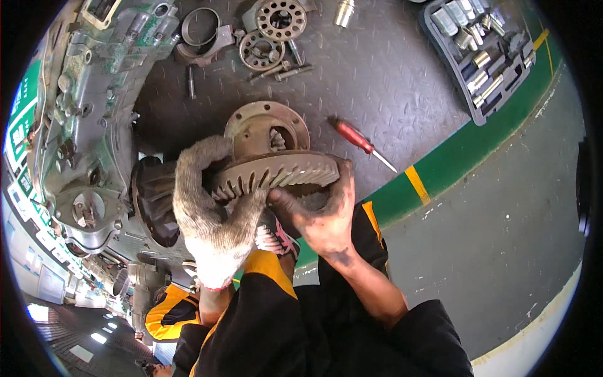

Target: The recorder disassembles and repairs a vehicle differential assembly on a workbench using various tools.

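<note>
greasy bare right hand and gloved left hand both grip the heavy ring gear, which may slip onto the pink shoe.

A dark rubber mat with a ribbed diamond pattern covers the workshop floor, edged by a green painted band crossed by short yellow stripes. Beyond it spreads scuffed grey concrete floor, bounded by a pale painted line. Ceiling lights glow at lower left.
</note>
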The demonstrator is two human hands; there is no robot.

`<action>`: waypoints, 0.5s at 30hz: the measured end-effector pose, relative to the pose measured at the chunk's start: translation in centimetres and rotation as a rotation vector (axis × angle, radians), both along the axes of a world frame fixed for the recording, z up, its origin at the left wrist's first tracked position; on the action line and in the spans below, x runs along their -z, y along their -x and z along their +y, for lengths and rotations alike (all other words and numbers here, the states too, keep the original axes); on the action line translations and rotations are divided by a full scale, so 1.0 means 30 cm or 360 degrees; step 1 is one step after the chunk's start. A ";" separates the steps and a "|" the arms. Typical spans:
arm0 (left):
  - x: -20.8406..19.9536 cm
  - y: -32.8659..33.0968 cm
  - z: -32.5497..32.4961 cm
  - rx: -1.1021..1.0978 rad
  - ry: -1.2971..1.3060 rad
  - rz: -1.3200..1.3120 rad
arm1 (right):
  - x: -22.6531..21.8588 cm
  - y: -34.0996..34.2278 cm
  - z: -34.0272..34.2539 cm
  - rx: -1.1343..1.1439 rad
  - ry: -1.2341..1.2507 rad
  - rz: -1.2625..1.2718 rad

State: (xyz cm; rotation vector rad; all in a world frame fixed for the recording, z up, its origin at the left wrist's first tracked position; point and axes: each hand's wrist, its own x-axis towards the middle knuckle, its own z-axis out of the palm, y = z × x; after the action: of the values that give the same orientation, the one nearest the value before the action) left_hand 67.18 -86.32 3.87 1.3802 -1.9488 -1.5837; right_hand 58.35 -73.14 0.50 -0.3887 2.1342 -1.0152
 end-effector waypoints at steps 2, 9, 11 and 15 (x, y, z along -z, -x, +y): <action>-0.021 0.007 -0.026 0.0224 0.0039 -0.0107 | -0.025 0.000 0.031 0.0092 -0.0008 0.0033; -0.013 -0.050 0.087 0.0093 -0.0418 0.0003 | 0.019 0.014 0.199 0.0597 0.0129 -0.0829; -0.029 -0.064 0.151 0.0254 -0.0094 0.0119 | 0.060 -0.006 0.305 0.0698 0.0206 -0.0863; -0.042 -0.100 0.149 -0.0061 -0.0556 0.0206 | -0.023 0.081 0.381 0.0908 0.0062 -0.0884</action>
State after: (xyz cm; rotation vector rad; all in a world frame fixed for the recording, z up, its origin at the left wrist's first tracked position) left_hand 70.18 -81.84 5.12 1.3852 -1.6166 -2.0114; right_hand 55.92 -61.70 1.20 0.4726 1.7340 -1.2913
